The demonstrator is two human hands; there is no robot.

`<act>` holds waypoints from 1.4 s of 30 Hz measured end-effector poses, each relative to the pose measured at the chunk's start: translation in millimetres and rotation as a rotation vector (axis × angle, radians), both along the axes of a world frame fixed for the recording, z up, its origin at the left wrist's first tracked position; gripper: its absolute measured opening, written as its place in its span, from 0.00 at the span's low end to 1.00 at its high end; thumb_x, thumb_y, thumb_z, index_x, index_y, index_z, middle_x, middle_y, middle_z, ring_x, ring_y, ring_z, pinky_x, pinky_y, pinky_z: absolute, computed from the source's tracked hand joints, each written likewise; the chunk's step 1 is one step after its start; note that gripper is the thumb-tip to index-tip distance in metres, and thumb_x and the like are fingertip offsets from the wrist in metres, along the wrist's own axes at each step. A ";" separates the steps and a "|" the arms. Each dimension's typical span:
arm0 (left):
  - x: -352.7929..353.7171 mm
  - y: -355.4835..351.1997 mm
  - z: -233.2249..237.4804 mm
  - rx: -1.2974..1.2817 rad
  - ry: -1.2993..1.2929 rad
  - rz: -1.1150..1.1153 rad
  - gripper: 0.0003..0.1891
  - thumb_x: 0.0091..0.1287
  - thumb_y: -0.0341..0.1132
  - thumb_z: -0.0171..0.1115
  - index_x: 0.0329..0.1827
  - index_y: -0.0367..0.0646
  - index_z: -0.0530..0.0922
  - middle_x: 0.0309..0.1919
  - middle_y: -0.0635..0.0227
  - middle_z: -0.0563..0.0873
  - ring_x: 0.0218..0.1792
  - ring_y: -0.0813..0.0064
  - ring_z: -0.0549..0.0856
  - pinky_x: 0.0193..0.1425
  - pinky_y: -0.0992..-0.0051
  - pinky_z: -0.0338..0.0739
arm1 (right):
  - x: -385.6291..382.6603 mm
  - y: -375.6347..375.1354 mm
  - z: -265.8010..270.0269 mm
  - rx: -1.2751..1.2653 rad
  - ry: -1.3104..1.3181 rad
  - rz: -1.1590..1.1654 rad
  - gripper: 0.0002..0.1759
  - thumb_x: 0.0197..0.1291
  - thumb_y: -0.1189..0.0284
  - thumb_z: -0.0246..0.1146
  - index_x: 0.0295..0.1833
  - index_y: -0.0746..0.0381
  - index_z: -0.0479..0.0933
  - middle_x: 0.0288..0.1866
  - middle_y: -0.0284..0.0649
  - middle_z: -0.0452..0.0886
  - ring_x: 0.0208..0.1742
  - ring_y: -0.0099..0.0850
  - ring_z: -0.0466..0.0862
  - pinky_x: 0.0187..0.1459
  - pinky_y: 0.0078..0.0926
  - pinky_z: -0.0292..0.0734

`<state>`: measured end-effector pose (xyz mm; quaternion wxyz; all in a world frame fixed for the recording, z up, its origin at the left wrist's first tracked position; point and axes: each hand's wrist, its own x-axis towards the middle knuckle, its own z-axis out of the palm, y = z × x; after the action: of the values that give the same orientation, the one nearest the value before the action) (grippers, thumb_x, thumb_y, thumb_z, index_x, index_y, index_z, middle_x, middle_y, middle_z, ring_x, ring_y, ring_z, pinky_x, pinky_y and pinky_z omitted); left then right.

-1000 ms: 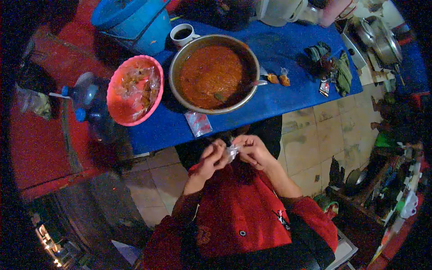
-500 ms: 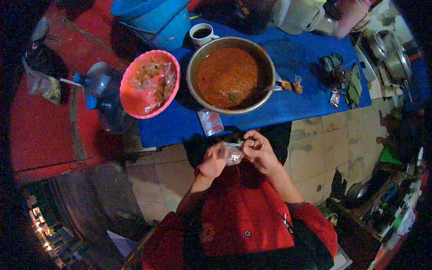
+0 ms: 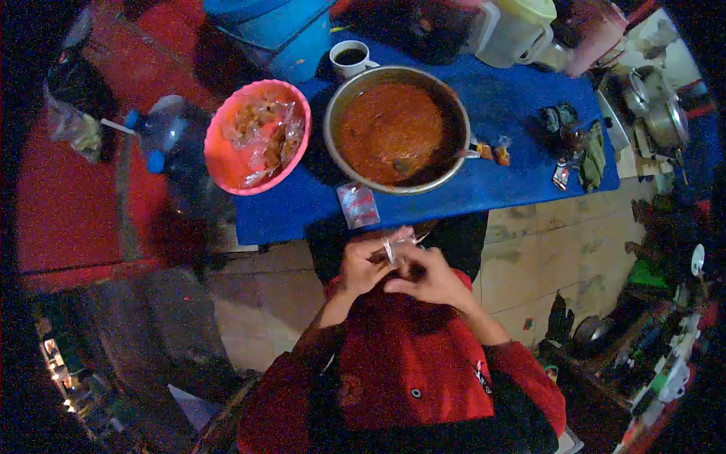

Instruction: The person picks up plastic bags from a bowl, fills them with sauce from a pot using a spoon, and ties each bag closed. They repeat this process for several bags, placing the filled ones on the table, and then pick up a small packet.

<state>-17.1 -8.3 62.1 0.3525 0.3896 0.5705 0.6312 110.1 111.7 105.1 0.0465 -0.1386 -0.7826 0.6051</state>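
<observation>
My left hand [image 3: 366, 265] and my right hand [image 3: 429, 278] meet in front of my chest, just below the table's near edge. Between their fingers is a small clear plastic bag [image 3: 390, 251], crumpled and partly covered by the fingers. Beyond my hands, a flat plastic packet [image 3: 358, 206] with red marks lies at the blue table's [image 3: 423, 203] edge. Behind it stands a large metal bowl [image 3: 393, 125] of reddish-orange sauce, a handle resting at its right rim. To its left, a pink basin [image 3: 221, 136] holds small filled plastic bags.
A white cup [image 3: 350, 59] of dark liquid and a blue bucket [image 3: 283, 45] stand behind the bowls. Small filled bags [image 3: 501, 154], dark plastic bags [image 3: 590, 155] and a pitcher [image 3: 514, 34] are at the right. Water bottles [image 3: 162, 140] are at the left.
My hands have come closer together, and the clear bag is now more crumpled and covered by the fingers. The table scene has shifted slightly in view.
</observation>
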 end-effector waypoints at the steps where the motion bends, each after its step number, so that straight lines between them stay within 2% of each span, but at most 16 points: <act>1: 1.6 1.6 9.1 -0.033 -0.015 -0.032 0.20 0.60 0.23 0.65 0.58 0.36 0.78 0.52 0.59 0.84 0.52 0.68 0.84 0.58 0.70 0.77 | -7.2 -6.1 -9.5 0.004 0.167 0.029 0.25 0.44 0.66 0.78 0.48 0.62 0.78 0.28 0.36 0.81 0.29 0.26 0.80 0.32 0.28 0.75; 4: -9.3 3.4 4.6 0.117 0.178 -0.095 0.18 0.60 0.24 0.65 0.55 0.36 0.80 0.54 0.57 0.83 0.54 0.67 0.83 0.60 0.68 0.76 | -8.6 14.0 1.1 0.014 0.221 0.107 0.20 0.45 0.67 0.77 0.41 0.63 0.78 0.31 0.37 0.84 0.31 0.29 0.82 0.35 0.31 0.77; 5: -2.8 -3.1 -5.6 0.087 -0.123 -0.012 0.17 0.61 0.26 0.65 0.53 0.35 0.80 0.54 0.56 0.83 0.55 0.66 0.82 0.60 0.68 0.75 | -6.9 28.4 7.9 0.016 0.109 0.161 0.17 0.46 0.69 0.76 0.38 0.64 0.78 0.32 0.38 0.84 0.32 0.31 0.83 0.36 0.32 0.77; 6: -8.4 -1.2 -2.0 0.141 -0.035 0.074 0.14 0.62 0.29 0.66 0.51 0.35 0.81 0.54 0.56 0.83 0.55 0.63 0.82 0.58 0.64 0.77 | -6.4 42.3 5.0 0.141 0.284 -0.040 0.12 0.51 0.71 0.72 0.39 0.64 0.79 0.32 0.37 0.84 0.33 0.27 0.82 0.36 0.28 0.76; 8: -9.6 0.4 -7.1 0.230 -0.479 0.112 0.14 0.64 0.29 0.64 0.52 0.35 0.79 0.51 0.58 0.84 0.53 0.61 0.83 0.55 0.59 0.80 | -16.1 68.8 26.1 -0.006 0.176 -0.667 0.12 0.58 0.72 0.65 0.48 0.63 0.78 0.34 0.34 0.82 0.35 0.18 0.79 0.34 0.18 0.72; 11: -10.3 3.6 -11.9 0.321 -0.744 0.168 0.17 0.65 0.30 0.63 0.56 0.36 0.75 0.50 0.60 0.84 0.51 0.61 0.83 0.49 0.59 0.82 | -30.7 129.4 1.3 0.472 0.110 -0.891 0.17 0.57 0.64 0.67 0.45 0.65 0.79 0.33 0.41 0.80 0.33 0.33 0.79 0.36 0.30 0.73; 14: -9.0 12.8 -8.4 0.251 -0.636 0.355 0.20 0.66 0.36 0.63 0.58 0.37 0.73 0.51 0.61 0.83 0.51 0.62 0.83 0.49 0.59 0.82 | -33.9 143.3 3.2 0.571 -0.042 -0.712 0.19 0.56 0.59 0.69 0.39 0.66 0.80 0.35 0.46 0.81 0.39 0.40 0.81 0.42 0.34 0.74; 16: -12.7 17.5 -17.8 0.350 -0.769 0.372 0.20 0.67 0.39 0.62 0.58 0.38 0.73 0.53 0.62 0.82 0.52 0.62 0.82 0.51 0.60 0.81 | -40.3 145.7 11.1 0.619 0.013 -0.705 0.18 0.56 0.60 0.69 0.33 0.67 0.80 0.33 0.43 0.82 0.34 0.34 0.81 0.37 0.31 0.75; 18: -15.4 19.2 -21.2 0.442 -0.898 0.388 0.21 0.68 0.42 0.61 0.57 0.38 0.74 0.54 0.62 0.81 0.53 0.62 0.81 0.53 0.61 0.80 | -51.7 148.3 23.2 0.142 0.090 -0.698 0.16 0.59 0.63 0.68 0.34 0.67 0.79 0.28 0.38 0.81 0.25 0.27 0.79 0.28 0.25 0.74; 21: -19.2 25.9 -9.2 0.582 -0.950 0.279 0.22 0.69 0.41 0.58 0.61 0.38 0.72 0.56 0.62 0.80 0.54 0.62 0.81 0.59 0.63 0.77 | -74.3 154.8 23.3 -0.036 0.136 -0.702 0.12 0.60 0.66 0.67 0.35 0.66 0.80 0.26 0.34 0.80 0.19 0.20 0.74 0.19 0.19 0.68; 30: -33.3 43.9 28.9 0.212 -0.690 0.460 0.24 0.65 0.29 0.62 0.64 0.35 0.70 0.52 0.60 0.82 0.53 0.67 0.82 0.55 0.72 0.80 | -80.5 147.0 67.9 -0.260 0.276 -0.670 0.10 0.62 0.68 0.65 0.37 0.64 0.80 0.27 0.33 0.82 0.21 0.18 0.75 0.21 0.16 0.66; 32: -34.0 53.2 38.4 0.032 -0.569 0.525 0.26 0.61 0.23 0.66 0.63 0.34 0.71 0.48 0.62 0.84 0.47 0.71 0.84 0.53 0.73 0.81 | -80.6 138.8 85.2 -0.199 0.318 -0.663 0.09 0.64 0.67 0.63 0.38 0.63 0.80 0.27 0.32 0.83 0.14 0.12 0.66 0.14 0.12 0.53; 34: -32.8 63.8 39.7 0.093 -0.472 0.507 0.26 0.61 0.23 0.66 0.64 0.34 0.71 0.48 0.61 0.84 0.46 0.71 0.84 0.52 0.72 0.81 | -80.4 128.7 97.6 -0.164 0.359 -0.643 0.09 0.63 0.67 0.64 0.38 0.63 0.80 0.26 0.33 0.83 0.13 0.12 0.66 0.13 0.12 0.54; 36: -30.6 70.8 42.1 0.154 -0.375 0.491 0.26 0.61 0.24 0.66 0.64 0.35 0.71 0.48 0.61 0.84 0.44 0.71 0.84 0.52 0.72 0.80 | -80.0 113.2 108.0 -0.132 0.348 -0.520 0.07 0.60 0.72 0.66 0.37 0.66 0.81 0.30 0.34 0.84 0.30 0.19 0.80 0.34 0.17 0.74; 38: -29.1 76.3 49.3 0.113 -0.130 0.603 0.22 0.59 0.23 0.68 0.58 0.32 0.76 0.47 0.63 0.84 0.44 0.76 0.84 0.54 0.74 0.78 | -79.2 92.0 113.6 -0.124 0.311 -0.475 0.07 0.59 0.73 0.67 0.36 0.67 0.81 0.31 0.35 0.84 0.33 0.20 0.81 0.37 0.19 0.75; 42: -31.5 82.9 41.1 0.258 -0.317 0.605 0.18 0.59 0.24 0.68 0.53 0.33 0.79 0.48 0.63 0.85 0.45 0.75 0.84 0.53 0.74 0.78 | -64.2 62.2 122.6 0.094 0.317 -0.323 0.06 0.55 0.74 0.68 0.34 0.67 0.80 0.31 0.40 0.85 0.34 0.25 0.84 0.37 0.21 0.77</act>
<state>-48.6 74.6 103.2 0.1819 0.1415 0.5140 0.8263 45.9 173.9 227.7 0.2716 -0.1627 -0.7607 0.5667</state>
